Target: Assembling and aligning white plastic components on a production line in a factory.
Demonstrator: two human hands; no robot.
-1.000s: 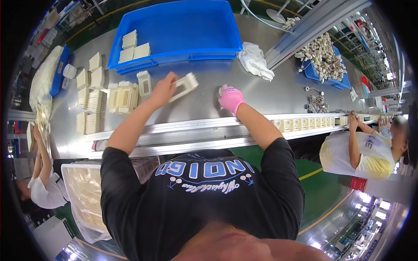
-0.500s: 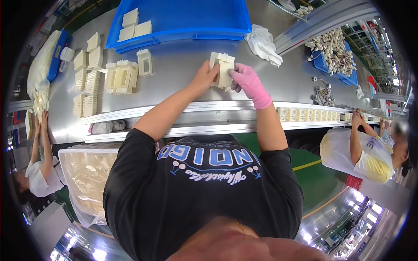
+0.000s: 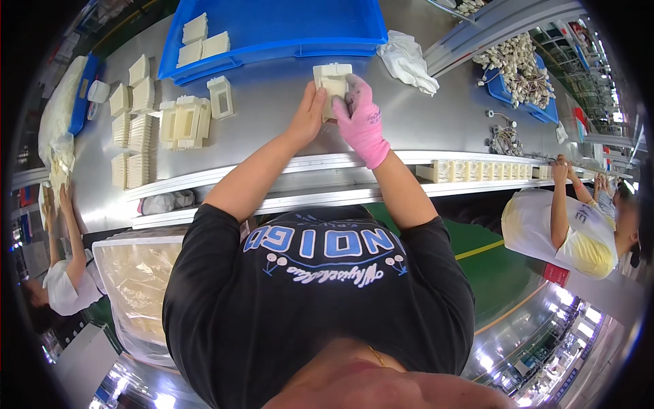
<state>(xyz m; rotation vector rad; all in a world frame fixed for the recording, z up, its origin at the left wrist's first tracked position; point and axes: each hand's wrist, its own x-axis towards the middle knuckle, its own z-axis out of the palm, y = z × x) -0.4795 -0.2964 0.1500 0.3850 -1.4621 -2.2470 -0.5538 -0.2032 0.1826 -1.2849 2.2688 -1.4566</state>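
Observation:
A cream plastic housing with a rectangular recess is held above the metal table, in front of the blue bin. My bare left hand grips its left side. On the opposite side my right hand, in a pink glove with grey fingertips, closes on it, the thumb lying near the recess. A paler piece shows inside the housing; whether it is separate I cannot tell. Left of my hands stand one lone cream housing and a close group of similar housings. The lower end of the held housing is partly covered by my fingers.
Stacks of thin cream parts stand at the left. A large blue bin lies ahead, a white cloth beside it. Rightward are a blue tray of connectors and a rail with a row of cream housings. Co-workers sit on both sides.
Both hands have shifted slightly left and away from me with the housing. My gloved right hand has turned, with its back now more upright and its thumb across the front.

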